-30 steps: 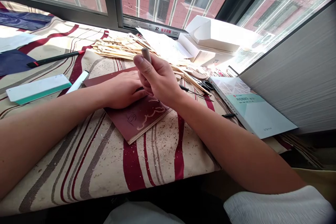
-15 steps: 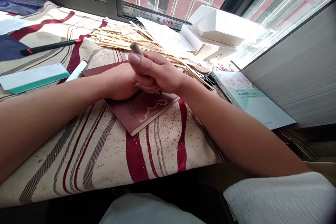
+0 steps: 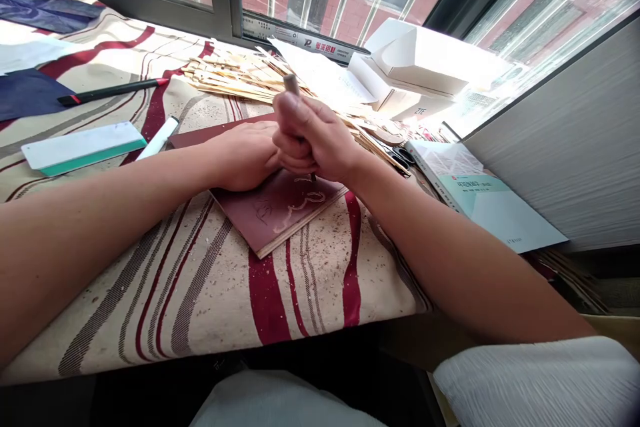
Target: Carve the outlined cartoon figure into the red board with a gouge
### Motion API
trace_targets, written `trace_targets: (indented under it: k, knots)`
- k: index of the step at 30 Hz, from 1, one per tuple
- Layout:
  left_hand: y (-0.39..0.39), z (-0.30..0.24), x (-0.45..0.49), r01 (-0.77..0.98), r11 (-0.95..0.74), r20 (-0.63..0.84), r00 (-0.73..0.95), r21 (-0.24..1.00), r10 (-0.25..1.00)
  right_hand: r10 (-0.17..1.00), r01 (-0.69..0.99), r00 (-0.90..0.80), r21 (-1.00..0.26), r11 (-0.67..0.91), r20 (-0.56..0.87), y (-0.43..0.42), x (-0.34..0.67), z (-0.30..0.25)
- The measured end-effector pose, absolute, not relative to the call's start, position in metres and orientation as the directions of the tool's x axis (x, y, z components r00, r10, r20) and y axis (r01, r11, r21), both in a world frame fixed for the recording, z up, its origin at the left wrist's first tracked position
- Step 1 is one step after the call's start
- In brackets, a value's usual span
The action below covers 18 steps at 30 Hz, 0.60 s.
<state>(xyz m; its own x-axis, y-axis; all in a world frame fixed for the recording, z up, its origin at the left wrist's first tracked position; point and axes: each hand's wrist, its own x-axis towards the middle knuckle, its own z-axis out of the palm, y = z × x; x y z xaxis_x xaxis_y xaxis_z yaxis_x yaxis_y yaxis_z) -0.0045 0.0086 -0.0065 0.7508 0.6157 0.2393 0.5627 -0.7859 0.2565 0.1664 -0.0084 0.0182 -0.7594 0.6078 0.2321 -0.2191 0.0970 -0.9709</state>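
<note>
Hands [image 3: 313,140], 2: 1 gouge [image 3: 291,84], 1 maroon board [image 3: 280,213]

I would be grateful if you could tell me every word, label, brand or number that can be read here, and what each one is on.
"ZTE" is on the cardboard box.
Chinese characters on the strip along the window frame are too small to read.
The Chinese title on the book is too blurred to read.
</note>
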Motion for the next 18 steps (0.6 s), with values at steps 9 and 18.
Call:
trace_targets:
  k: [9, 18]
  knots:
    - [0.005, 0.001, -0.006, 0.577, -0.77, 0.183, 0.755, 0.272, 0.63, 0.582, -0.193, -0.807, -0.977, -0.095, 0.103, 0.008, 0.166, 0.017]
    - [0.007, 0.001, -0.006, 0.562, -0.802, 0.187, 0.782, 0.204, 0.595, 0.754, -0.092, -0.563, -0.932, 0.349, 0.338, -0.02, 0.167, 0.028]
